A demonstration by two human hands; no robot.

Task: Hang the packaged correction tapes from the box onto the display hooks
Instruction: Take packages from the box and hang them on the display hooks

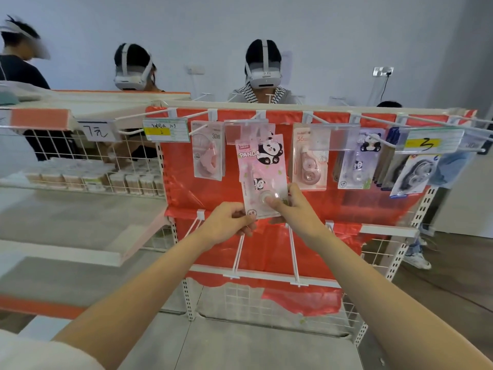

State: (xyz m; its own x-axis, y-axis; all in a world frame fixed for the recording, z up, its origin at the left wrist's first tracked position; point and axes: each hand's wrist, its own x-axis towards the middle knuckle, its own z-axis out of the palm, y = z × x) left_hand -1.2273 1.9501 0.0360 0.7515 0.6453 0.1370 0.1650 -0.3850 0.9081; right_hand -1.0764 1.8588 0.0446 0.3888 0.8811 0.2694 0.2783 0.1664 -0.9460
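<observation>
Far left, I log a wire basket (88, 166) on the shelf, filled with rows of small packs (66, 180); their labels are too blurred to read. Above it sits a handwritten price tag (97, 131).

My left hand (226, 222) pinches the lower left corner of the pink panda correction tape pack (262, 174), fingers (246, 231) curled under the card. My right hand (296, 206) grips the pack's lower right edge, thumb pressed on the clear blister. The pack hangs in front of the red backing sheet (181, 182); its top disappears behind a clear label holder (248, 130), so I cannot tell whether its hole sits on the hook.

To the left of it hangs a pink 30m tape pack (208, 153); to the right, a 36m pack (309, 161), a lilac panda pack (357, 164), then dark packs (413, 174) partly covered by a yellow-marked tag (424, 142).

Bare hooks (293, 252) jut from the lower rail. The rack's right end is cut off. Three people in headsets (262, 68) stand behind the rack, mostly hidden.
</observation>
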